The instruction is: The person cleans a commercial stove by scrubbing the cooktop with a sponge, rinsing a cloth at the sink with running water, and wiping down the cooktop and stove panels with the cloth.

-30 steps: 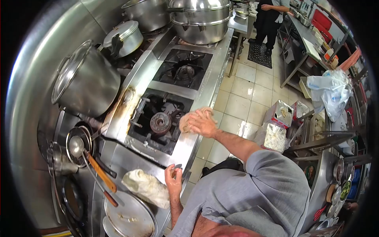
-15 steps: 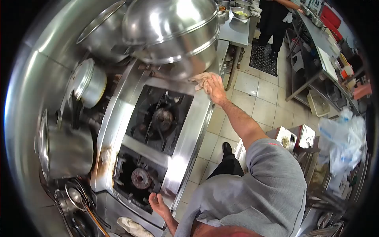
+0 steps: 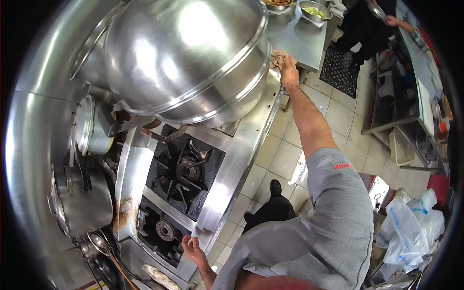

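Note:
My right hand (image 3: 289, 73) is stretched far out, closed on a tan cloth (image 3: 278, 58) at the far right edge of the steel stove (image 3: 220, 200). Right beside the cloth rises a huge steel pot (image 3: 205, 108) covered by a dome-shaped steel bowl (image 3: 164, 53). Over the stove's front edge, near the closer burner (image 3: 166, 230), my left hand (image 3: 194, 250) hangs with loosely bent fingers apart, nothing seen in it. The farther burner (image 3: 188, 168) has a black grate around it.
Lidded pots (image 3: 87, 200) line the back wall at left, with ladles (image 3: 99, 244) below them. A steel table (image 3: 302, 41) bears bowls of food. A co-worker (image 3: 365, 29) stands on a black mat (image 3: 339, 72). Plastic bags (image 3: 411, 229) are at right.
My right hand has moved farther along the stove edge with the cloth, past the big pot. The view has shifted closer to the pot. My left hand stays near the closer burner.

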A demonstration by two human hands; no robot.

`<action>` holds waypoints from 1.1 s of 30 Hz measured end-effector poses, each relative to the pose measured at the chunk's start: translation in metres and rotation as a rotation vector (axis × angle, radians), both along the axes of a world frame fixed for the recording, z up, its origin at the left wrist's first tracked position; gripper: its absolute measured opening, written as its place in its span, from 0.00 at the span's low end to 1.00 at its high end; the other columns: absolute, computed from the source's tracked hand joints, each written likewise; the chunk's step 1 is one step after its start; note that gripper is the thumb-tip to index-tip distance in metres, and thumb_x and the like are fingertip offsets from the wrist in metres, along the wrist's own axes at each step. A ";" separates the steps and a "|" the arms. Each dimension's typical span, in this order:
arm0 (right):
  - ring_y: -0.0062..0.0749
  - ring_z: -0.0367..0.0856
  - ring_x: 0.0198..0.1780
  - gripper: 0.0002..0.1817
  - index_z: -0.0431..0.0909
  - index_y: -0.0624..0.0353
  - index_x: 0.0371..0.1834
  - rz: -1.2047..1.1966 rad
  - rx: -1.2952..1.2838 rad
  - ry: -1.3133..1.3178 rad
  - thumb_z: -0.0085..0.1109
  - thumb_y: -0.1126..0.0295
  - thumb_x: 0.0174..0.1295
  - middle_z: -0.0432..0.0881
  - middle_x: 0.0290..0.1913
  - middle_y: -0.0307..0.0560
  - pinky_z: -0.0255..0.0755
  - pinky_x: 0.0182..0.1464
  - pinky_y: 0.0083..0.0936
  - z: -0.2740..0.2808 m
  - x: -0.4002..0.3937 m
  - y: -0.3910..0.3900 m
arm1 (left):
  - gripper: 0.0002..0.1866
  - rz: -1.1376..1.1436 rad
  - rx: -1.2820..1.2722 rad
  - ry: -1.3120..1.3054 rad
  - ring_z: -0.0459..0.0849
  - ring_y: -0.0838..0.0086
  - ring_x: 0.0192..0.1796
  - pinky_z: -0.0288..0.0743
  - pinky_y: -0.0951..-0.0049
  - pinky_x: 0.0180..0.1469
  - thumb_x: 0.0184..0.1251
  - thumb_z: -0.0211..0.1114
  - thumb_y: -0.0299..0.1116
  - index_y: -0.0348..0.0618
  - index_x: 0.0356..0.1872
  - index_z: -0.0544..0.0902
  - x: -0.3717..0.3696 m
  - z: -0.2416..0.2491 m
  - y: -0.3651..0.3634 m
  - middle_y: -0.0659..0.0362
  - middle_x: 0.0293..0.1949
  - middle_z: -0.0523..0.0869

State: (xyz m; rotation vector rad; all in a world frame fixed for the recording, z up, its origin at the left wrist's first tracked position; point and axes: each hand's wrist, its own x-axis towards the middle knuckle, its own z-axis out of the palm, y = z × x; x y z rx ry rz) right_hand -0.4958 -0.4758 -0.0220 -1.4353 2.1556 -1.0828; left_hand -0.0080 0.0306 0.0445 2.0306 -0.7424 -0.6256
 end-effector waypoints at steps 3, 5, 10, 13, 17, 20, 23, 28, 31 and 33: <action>0.52 0.76 0.50 0.14 0.75 0.59 0.48 0.021 0.315 0.402 0.44 0.70 0.61 0.69 0.58 0.54 0.71 0.52 0.41 -0.009 -0.017 -0.013 | 0.15 0.003 0.018 0.006 0.77 0.76 0.36 0.70 0.77 0.38 0.61 0.61 0.28 0.36 0.47 0.70 -0.006 0.009 -0.003 0.59 0.40 0.74; 0.50 0.81 0.36 0.13 0.79 0.64 0.31 0.110 0.163 0.413 0.49 0.66 0.58 0.81 0.31 0.57 0.74 0.42 0.41 0.006 -0.022 0.008 | 0.15 0.054 -0.009 0.039 0.77 0.76 0.36 0.70 0.77 0.38 0.60 0.61 0.27 0.36 0.47 0.71 0.002 0.003 0.010 0.59 0.38 0.76; 0.40 0.80 0.31 0.12 0.80 0.59 0.31 1.122 0.599 0.491 0.54 0.64 0.49 0.82 0.29 0.52 0.73 0.35 0.34 0.074 -0.013 0.074 | 0.15 0.119 -0.008 0.054 0.78 0.76 0.36 0.71 0.78 0.39 0.61 0.61 0.29 0.34 0.47 0.72 0.016 -0.009 0.035 0.58 0.37 0.78; 0.34 0.80 0.32 0.13 0.81 0.58 0.34 1.329 0.767 0.469 0.57 0.64 0.49 0.83 0.29 0.49 0.73 0.36 0.31 0.136 0.075 0.142 | 0.15 0.140 -0.138 0.181 0.78 0.76 0.36 0.71 0.78 0.41 0.62 0.61 0.29 0.35 0.47 0.72 0.025 -0.008 0.038 0.58 0.37 0.78; 0.40 0.79 0.37 0.13 0.80 0.59 0.37 1.640 0.660 0.492 0.50 0.67 0.52 0.81 0.35 0.51 0.72 0.41 0.33 0.168 0.190 0.189 | 0.14 0.108 -0.213 0.175 0.81 0.75 0.38 0.71 0.78 0.41 0.62 0.60 0.28 0.36 0.47 0.72 0.038 -0.005 0.047 0.59 0.37 0.79; 0.41 0.77 0.37 0.08 0.78 0.60 0.31 1.628 0.304 0.510 0.50 0.69 0.54 0.78 0.32 0.52 0.70 0.41 0.35 0.202 0.276 0.194 | 0.14 0.132 -0.226 0.194 0.81 0.74 0.38 0.71 0.78 0.41 0.62 0.60 0.28 0.36 0.47 0.72 0.046 0.007 0.063 0.59 0.36 0.79; 0.50 0.75 0.40 0.07 0.76 0.59 0.29 1.339 -0.083 0.540 0.48 0.71 0.58 0.75 0.35 0.52 0.69 0.40 0.40 0.217 0.345 0.175 | 0.14 0.183 -0.218 0.171 0.80 0.74 0.38 0.72 0.77 0.42 0.62 0.60 0.28 0.35 0.47 0.72 0.053 0.013 0.086 0.58 0.38 0.78; 0.44 0.72 0.47 0.06 0.78 0.55 0.34 1.128 -0.498 0.457 0.52 0.72 0.54 0.74 0.39 0.49 0.68 0.47 0.36 0.193 0.435 0.119 | 0.15 0.414 -0.252 0.066 0.78 0.73 0.39 0.73 0.75 0.42 0.61 0.61 0.27 0.35 0.48 0.72 0.058 -0.003 0.138 0.56 0.40 0.77; 0.41 0.73 0.48 0.12 0.72 0.56 0.42 1.077 -0.448 0.602 0.49 0.68 0.55 0.76 0.42 0.46 0.68 0.46 0.42 0.120 0.500 0.078 | 0.16 0.555 -0.253 0.134 0.77 0.73 0.41 0.73 0.74 0.44 0.59 0.61 0.26 0.34 0.48 0.71 0.046 -0.006 0.156 0.54 0.42 0.76; 0.41 0.74 0.50 0.16 0.69 0.57 0.49 1.019 -0.154 0.765 0.46 0.68 0.57 0.76 0.44 0.51 0.60 0.52 0.52 0.096 0.515 0.073 | 0.16 0.569 -0.211 0.123 0.77 0.73 0.40 0.73 0.75 0.44 0.59 0.61 0.25 0.34 0.48 0.72 0.035 -0.008 0.156 0.54 0.42 0.76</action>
